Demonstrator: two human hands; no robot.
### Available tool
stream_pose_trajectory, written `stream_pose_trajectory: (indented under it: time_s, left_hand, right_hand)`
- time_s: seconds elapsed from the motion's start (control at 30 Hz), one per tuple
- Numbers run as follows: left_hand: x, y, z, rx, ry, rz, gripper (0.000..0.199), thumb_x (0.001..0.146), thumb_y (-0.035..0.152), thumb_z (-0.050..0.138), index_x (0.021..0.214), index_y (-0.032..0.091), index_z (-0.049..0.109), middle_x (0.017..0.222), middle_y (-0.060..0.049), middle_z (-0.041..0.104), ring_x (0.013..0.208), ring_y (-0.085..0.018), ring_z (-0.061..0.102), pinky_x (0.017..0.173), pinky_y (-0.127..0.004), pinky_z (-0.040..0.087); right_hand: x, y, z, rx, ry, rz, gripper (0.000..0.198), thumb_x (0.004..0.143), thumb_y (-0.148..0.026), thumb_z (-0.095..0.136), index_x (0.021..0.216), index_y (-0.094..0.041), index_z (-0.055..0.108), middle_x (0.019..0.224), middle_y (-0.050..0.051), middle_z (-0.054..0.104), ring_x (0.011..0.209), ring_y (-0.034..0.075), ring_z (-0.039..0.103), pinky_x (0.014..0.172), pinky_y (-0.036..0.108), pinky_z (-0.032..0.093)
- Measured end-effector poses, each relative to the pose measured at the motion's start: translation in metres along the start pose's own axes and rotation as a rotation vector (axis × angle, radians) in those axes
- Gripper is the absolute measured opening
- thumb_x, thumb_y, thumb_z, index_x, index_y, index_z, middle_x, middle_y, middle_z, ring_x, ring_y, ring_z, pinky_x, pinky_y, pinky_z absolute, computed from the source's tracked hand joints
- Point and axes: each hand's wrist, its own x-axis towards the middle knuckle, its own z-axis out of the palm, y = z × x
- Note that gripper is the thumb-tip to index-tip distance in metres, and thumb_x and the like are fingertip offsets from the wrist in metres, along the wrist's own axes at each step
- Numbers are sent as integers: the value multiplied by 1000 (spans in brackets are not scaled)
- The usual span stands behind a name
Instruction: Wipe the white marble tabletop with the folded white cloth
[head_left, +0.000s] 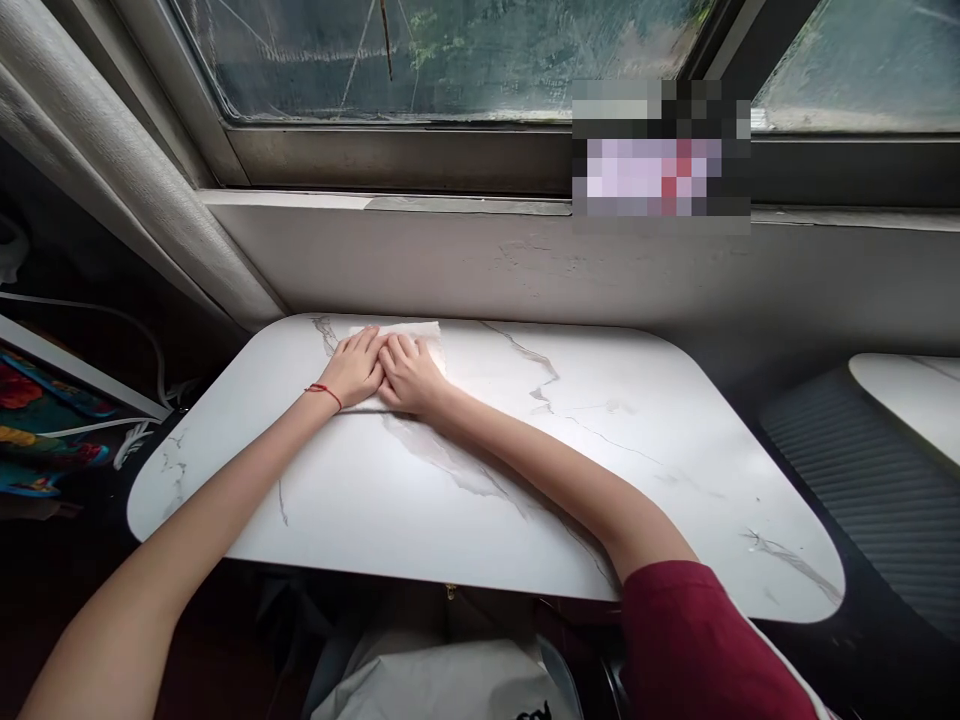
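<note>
A white paper towel or thin cloth [429,331] lies flat near the far left edge of a white marble-patterned table [600,470]. My left hand [355,368], with a red string bracelet [324,394] at its wrist, rests on the sheet, fingers fairly straight and lying flat. Against it, my right hand [409,374] presses on the same sheet with its fingers bent and closed on it. The two hands touch side by side. Much of the sheet is hidden under them.
Behind the table run a pale wall [487,255] and a window [465,70]. A curtain [127,150] hangs at the left, above white cables [97,425]. To the right are a dark ribbed surface [870,470] and another white tabletop [915,390]. A pale bag [450,685] is below the near edge.
</note>
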Motion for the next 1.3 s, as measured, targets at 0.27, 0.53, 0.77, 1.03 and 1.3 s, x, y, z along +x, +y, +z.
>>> stream_pose_trajectory:
  time_s: [0.27, 0.53, 0.77, 1.03, 1.3]
  left_hand:
    - [44, 8, 11, -57, 52, -8, 56, 96, 27, 32, 148, 13, 47, 158, -16, 44, 148, -29, 37, 120, -47, 29]
    - [57, 13, 15, -83, 80, -32, 55, 96, 27, 31, 146, 11, 48, 156, -17, 46, 147, -30, 39, 120, -46, 30]
    - [57, 6, 24, -69, 68, -36, 63, 97, 32, 33, 153, 2, 37, 163, -22, 33, 155, -31, 27, 124, -46, 24]
    - [50, 12, 19, -40, 40, -39, 64, 97, 33, 31, 154, 3, 38, 164, -21, 31, 155, -31, 28, 124, -47, 25]
    - [31, 30, 10, 28, 37, 38, 64, 96, 37, 36, 151, 4, 40, 158, -23, 40, 148, -35, 35, 117, -49, 30]
  right_hand:
    - [9, 53, 23, 118, 46, -11, 44, 97, -28, 43, 133, -4, 54, 149, 27, 49, 140, 34, 40, 112, 49, 32]
    - [12, 70, 26, 147, 39, 11, 51, 98, -33, 44, 141, -7, 54, 151, 22, 50, 141, 32, 40, 115, 47, 29]
    - [11, 71, 27, 129, 10, 18, 55, 99, -33, 42, 145, -6, 52, 153, 22, 49, 144, 33, 38, 116, 47, 27]
    - [4, 60, 20, 121, -11, 77, 55, 100, -30, 41, 149, -6, 49, 157, 21, 45, 146, 32, 38, 119, 46, 26]
    - [-35, 51, 11, 65, -49, 31, 58, 102, -28, 32, 152, -1, 42, 161, 22, 39, 149, 33, 33, 121, 47, 23]
